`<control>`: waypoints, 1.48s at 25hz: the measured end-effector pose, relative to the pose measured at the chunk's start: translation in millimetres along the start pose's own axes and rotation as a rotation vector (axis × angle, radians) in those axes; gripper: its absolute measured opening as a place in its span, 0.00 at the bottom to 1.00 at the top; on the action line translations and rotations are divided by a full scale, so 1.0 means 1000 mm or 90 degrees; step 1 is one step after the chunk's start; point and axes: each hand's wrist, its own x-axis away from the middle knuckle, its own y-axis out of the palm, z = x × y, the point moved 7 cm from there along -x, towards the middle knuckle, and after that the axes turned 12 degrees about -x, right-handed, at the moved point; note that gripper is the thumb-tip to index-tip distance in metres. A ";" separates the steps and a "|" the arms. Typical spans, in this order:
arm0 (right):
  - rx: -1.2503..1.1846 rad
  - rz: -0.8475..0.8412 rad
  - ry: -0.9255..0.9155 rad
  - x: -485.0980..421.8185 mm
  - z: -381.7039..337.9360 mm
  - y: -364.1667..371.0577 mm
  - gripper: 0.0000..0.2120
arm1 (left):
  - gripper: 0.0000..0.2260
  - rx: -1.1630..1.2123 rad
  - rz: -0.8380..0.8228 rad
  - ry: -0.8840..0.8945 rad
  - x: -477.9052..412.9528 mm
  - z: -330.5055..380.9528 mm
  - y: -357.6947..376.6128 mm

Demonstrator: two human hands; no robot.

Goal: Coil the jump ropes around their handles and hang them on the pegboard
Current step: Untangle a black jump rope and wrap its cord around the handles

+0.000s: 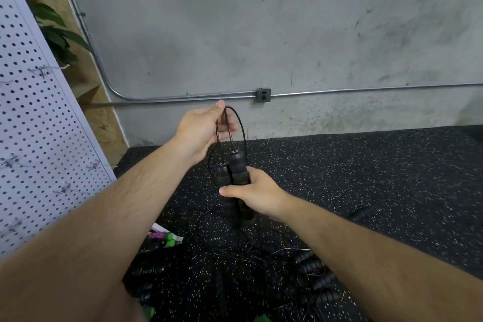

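My right hand grips two black ribbed jump rope handles side by side, upright, in mid-air. Above them my left hand pinches the thin black rope, which loops up from the handle tops and arcs over my fingers. More of the rope trails down to the floor. The white pegboard with metal hooks stands at the left, with nothing hanging on the hooks in view.
Several other jump ropes with black handles lie tangled on the speckled black rubber floor below my arms. Green-and-purple handles lie near the pegboard's foot. A grey concrete wall with a conduit and outlet is ahead.
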 end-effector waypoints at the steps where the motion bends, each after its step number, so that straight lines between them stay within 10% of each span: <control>1: 0.050 -0.020 0.004 0.000 -0.007 -0.006 0.09 | 0.16 -0.214 0.054 0.011 -0.002 0.000 -0.014; 4: 0.176 -0.053 0.024 0.000 -0.028 -0.026 0.07 | 0.11 -0.761 0.226 0.242 0.012 0.028 -0.040; 8: 0.257 -0.031 0.016 0.001 -0.054 -0.043 0.12 | 0.40 -0.862 -0.241 0.489 0.038 0.008 0.021; 13: 0.257 -0.056 0.015 0.005 -0.064 -0.044 0.13 | 0.35 -1.057 -0.138 0.728 0.044 0.000 0.051; 21: 0.385 0.151 -0.082 0.008 -0.062 -0.077 0.53 | 0.25 -1.005 -0.027 0.438 0.013 -0.003 0.022; 29: 0.370 0.192 -0.144 0.007 -0.064 -0.068 0.31 | 0.20 -0.970 -0.059 0.460 0.019 -0.010 0.034; 37: 0.363 0.184 -0.235 0.013 -0.078 -0.066 0.31 | 0.34 -0.983 -0.081 0.666 0.030 -0.003 0.037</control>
